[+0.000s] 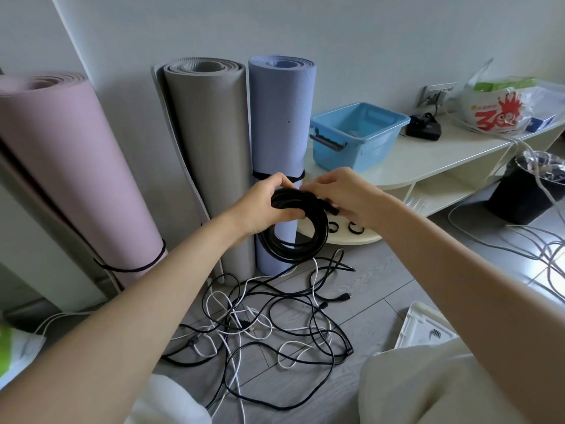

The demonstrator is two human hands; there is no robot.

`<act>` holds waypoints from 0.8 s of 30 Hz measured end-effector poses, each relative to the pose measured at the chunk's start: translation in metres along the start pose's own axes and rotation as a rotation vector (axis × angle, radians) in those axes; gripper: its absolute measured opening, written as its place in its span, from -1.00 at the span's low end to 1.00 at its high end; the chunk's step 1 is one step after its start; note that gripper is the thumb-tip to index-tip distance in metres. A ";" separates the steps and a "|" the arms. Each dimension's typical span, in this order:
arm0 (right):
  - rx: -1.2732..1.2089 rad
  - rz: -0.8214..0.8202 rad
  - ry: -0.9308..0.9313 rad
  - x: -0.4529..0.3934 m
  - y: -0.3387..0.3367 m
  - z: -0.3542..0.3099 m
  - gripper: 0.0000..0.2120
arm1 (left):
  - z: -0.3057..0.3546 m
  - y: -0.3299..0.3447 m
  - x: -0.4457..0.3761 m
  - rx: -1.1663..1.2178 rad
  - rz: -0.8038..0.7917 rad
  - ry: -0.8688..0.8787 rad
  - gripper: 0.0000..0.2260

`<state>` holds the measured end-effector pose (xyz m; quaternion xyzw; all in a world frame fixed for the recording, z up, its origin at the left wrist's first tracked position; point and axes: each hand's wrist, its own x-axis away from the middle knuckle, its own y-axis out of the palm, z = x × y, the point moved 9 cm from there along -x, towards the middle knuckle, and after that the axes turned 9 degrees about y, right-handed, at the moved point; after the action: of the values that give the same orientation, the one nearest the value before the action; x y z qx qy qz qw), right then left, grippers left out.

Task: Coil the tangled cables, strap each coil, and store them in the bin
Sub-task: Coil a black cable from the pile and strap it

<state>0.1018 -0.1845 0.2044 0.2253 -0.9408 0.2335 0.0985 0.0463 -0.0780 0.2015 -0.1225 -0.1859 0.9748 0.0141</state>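
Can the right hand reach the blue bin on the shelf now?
Probably yes: the blue bin stands open just beyond the right hand, nothing between, but that hand is busy on the black cable coil.

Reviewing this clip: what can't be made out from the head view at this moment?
- Whether a strap is already round the black coil: the left hand and right hand cover its top.
- Contents of the blue bin: its front wall hides most of the inside.
- The plastic bag: cut off by the right edge.
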 end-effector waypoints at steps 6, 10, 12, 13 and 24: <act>-0.279 -0.300 0.202 0.010 0.021 0.020 -0.81 | 0.016 0.000 0.000 -0.044 -0.087 0.075 -0.71; -0.461 -0.057 0.104 -0.004 -0.001 0.009 -0.86 | 0.010 -0.020 -0.004 -0.101 0.082 0.038 -0.71; -0.213 -0.028 -0.024 -0.006 -0.005 -0.004 -0.83 | 0.000 -0.026 -0.004 -0.108 0.105 -0.035 -0.70; -0.073 -0.081 -0.089 -0.004 0.002 -0.011 -0.80 | -0.004 -0.028 -0.004 -0.122 0.105 -0.058 -0.70; -0.332 -0.032 -0.123 -0.009 -0.005 -0.008 -0.73 | -0.038 -0.025 0.006 0.504 0.167 -0.370 -0.77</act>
<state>0.1130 -0.1810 0.2109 0.2349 -0.9669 0.0591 0.0802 0.0493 -0.0405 0.1750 0.0491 0.0726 0.9937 -0.0701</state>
